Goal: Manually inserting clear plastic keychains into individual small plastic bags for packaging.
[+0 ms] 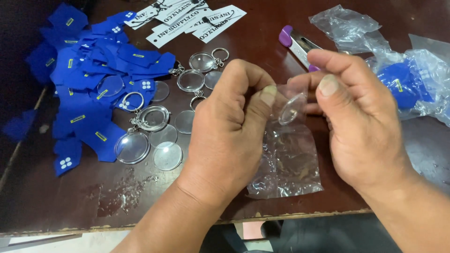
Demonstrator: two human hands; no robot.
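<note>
Table: You are working at a dark brown wooden table. Its near edge is looking worn and chipped, and a pale scratched patch is showing on the wood at the lower left.
Room: Only a bit of light floor is peeking out under the table edge (the rest is too dark to tell).
Left hand: Your left hand is curling almost shut, with the thumb and fingers pinching the top of a small clear plastic bag.
Right hand: Your right hand is half curled, with thumb and fingers pinching the other side of the bag top.
Clear disc: One round clear disc is sitting inside the bag top, right between your two hands.
Bag: It is hanging down from your fingers onto the table, near the front edge.
Keyrings: About four round clear keyrings with metal rings are lying left of your hands.
Loose discs: About six loose clear discs are lying among them.
Blue cloth pieces: Too many to count, heaped in a pile at the far left.
White tags: About four white paper tags are lying at the top.
Cutter: One purple and white cutter is lying behind your right hand.
Other bags: Two more crinkly clear bags are lying at the right, one with blue cloth inside.
</note>
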